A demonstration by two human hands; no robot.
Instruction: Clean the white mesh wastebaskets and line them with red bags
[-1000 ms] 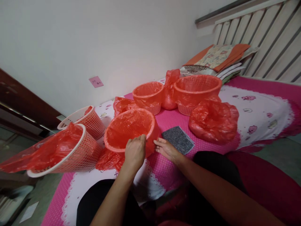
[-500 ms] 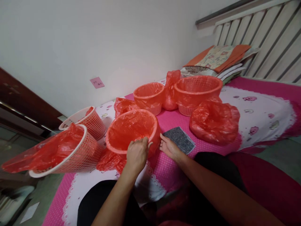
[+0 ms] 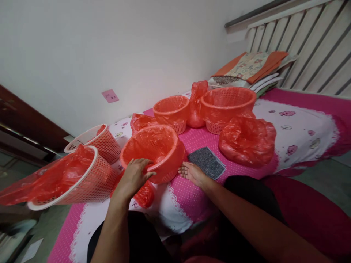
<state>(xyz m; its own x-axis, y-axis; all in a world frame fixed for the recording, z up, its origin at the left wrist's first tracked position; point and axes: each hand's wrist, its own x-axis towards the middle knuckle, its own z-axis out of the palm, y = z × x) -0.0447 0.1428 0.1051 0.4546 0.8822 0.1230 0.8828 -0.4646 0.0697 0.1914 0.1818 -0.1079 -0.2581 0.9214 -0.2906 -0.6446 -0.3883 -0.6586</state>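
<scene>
In front of me stands a basket lined with a red plastic bag (image 3: 171, 160), the bag folded over its rim and part of the mesh showing low on the side. My left hand (image 3: 137, 177) is at its near rim, fingers over the edge and thumb apart on the outer side. Beside the basket's right side, my right hand (image 3: 192, 173) is open with its fingers stretched out; whether they touch the basket I cannot tell. A grey cloth (image 3: 207, 163) lies just beyond the right hand. Loose red plastic (image 3: 144, 195) shows below the left hand.
Two more red-lined baskets (image 3: 171, 114) (image 3: 229, 106) stand at the back. A puffed red bag (image 3: 248, 142) lies right, another red bag (image 3: 197, 109) between the baskets. Two pale mesh baskets (image 3: 102, 182) (image 3: 108, 146) with red plastic lean left. Folded textiles (image 3: 252, 67) lie near the radiator (image 3: 304, 47).
My left hand has moved left along the near rim and its fingers have spread. The right hand has dropped slightly and opened out. More mesh shows at the basket's lower side.
</scene>
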